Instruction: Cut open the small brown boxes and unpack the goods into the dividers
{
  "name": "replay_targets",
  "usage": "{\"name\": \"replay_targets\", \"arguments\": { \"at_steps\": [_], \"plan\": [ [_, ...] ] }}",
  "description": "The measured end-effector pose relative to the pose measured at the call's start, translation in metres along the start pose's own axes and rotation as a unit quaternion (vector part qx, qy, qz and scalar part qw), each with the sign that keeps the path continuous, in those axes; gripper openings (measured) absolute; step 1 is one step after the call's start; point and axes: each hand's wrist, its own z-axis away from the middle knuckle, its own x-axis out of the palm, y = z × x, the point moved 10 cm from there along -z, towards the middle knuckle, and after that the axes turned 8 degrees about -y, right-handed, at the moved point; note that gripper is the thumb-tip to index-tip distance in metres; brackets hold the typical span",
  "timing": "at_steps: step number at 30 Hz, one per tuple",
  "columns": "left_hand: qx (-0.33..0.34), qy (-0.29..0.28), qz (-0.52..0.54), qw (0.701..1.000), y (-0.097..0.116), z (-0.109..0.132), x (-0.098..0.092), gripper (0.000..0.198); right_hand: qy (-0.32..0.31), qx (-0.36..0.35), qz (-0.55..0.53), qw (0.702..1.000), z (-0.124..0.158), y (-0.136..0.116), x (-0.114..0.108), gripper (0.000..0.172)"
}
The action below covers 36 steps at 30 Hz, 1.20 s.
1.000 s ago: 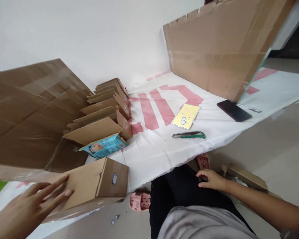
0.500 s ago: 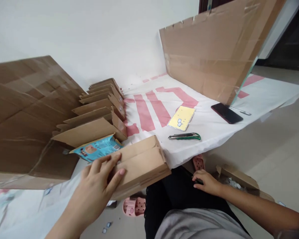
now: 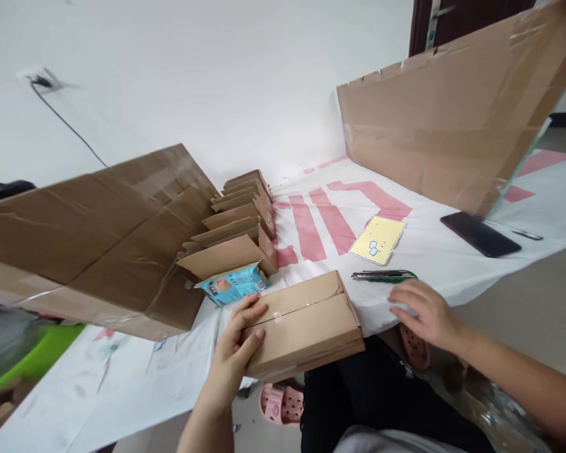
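Observation:
A closed cardboard box (image 3: pixel 306 321) lies at the front edge of the table, its near end jutting past it. My left hand (image 3: pixel 240 343) grips its left end, fingers and thumb over the top. Beside those fingertips is a blue printed packet (image 3: pixel 233 284), leaning by a row of open cardboard boxes (image 3: pixel 226 255). My right hand (image 3: pixel 424 314) hovers over the table's edge, fingers loosely apart, with no object visible in it. Just beyond its fingertips rests a green utility knife (image 3: pixel 384 275), its handle end partly covered by the hand.
Behind the knife lies a yellow card (image 3: pixel 378 240); a phone (image 3: pixel 481 234) and a pen (image 3: pixel 514 229) are farther right. Large cardboard panels stand at left (image 3: pixel 122 239) and right (image 3: pixel 443 119) on the white cloth (image 3: pixel 311 270). Pink clogs (image 3: pixel 283 404) are on the floor below.
My right hand has risen from beside my lap to the table edge near the utility knife. My left hand stays on the box. The view has shifted left.

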Motion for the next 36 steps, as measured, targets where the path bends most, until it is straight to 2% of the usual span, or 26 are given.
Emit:
{"name": "replay_targets", "arguments": {
  "at_steps": [3, 6, 9, 12, 16, 18, 20, 22, 24, 27, 29, 32, 36],
  "plan": [
    [-0.008, 0.025, 0.137, 0.990, -0.011, 0.006, 0.004, 0.033, -0.008, 0.073, 0.090, 0.993, -0.025, 0.041, 0.010, 0.029],
    [0.003, 0.051, 0.212, 0.976, -0.017, 0.012, 0.008, 0.034, -0.040, 0.123, 0.147, 0.981, -0.025, 0.070, 0.036, 0.036],
    [0.023, 0.072, 0.233, 0.969, -0.019, 0.014, 0.009, 0.031, -0.078, 0.120, 0.137, 0.980, -0.019, 0.078, 0.054, 0.036],
    [0.031, 0.079, 0.244, 0.966, -0.023, 0.014, 0.009, 0.031, -0.073, 0.096, 0.105, 0.987, -0.027, 0.071, 0.043, 0.033],
    [0.036, 0.070, 0.237, 0.968, -0.026, 0.013, 0.008, 0.036, 0.008, 0.035, 0.076, 0.996, -0.068, 0.034, -0.007, 0.031],
    [0.041, 0.067, 0.238, 0.968, -0.026, 0.013, 0.008, 0.038, 0.035, -0.015, 0.067, 0.997, -0.095, -0.001, -0.027, 0.030],
    [0.045, 0.073, 0.241, 0.967, -0.025, 0.013, 0.007, 0.040, 0.040, -0.088, 0.059, 0.994, -0.120, -0.045, -0.035, 0.029],
    [0.047, 0.080, 0.245, 0.965, -0.022, 0.014, 0.007, 0.043, 0.020, -0.179, 0.048, 0.982, -0.138, -0.094, -0.029, 0.029],
    [0.043, 0.090, 0.257, 0.961, -0.020, 0.015, 0.007, 0.046, -0.007, -0.250, 0.058, 0.966, -0.149, -0.136, -0.015, 0.029],
    [0.026, 0.085, 0.295, 0.951, -0.019, 0.016, 0.011, 0.054, -0.037, -0.314, 0.087, 0.945, -0.160, -0.179, 0.011, 0.029],
    [0.020, 0.073, 0.312, 0.947, -0.018, 0.016, 0.014, 0.058, -0.055, -0.330, 0.101, 0.937, -0.165, -0.195, 0.026, 0.029],
    [0.022, 0.070, 0.316, 0.946, -0.018, 0.016, 0.014, 0.060, -0.080, -0.338, 0.125, 0.929, -0.170, -0.205, 0.042, 0.027],
    [0.028, 0.072, 0.313, 0.947, -0.024, 0.014, 0.012, 0.059, -0.081, -0.361, 0.134, 0.919, -0.171, -0.209, 0.044, 0.028]
  ]
}}
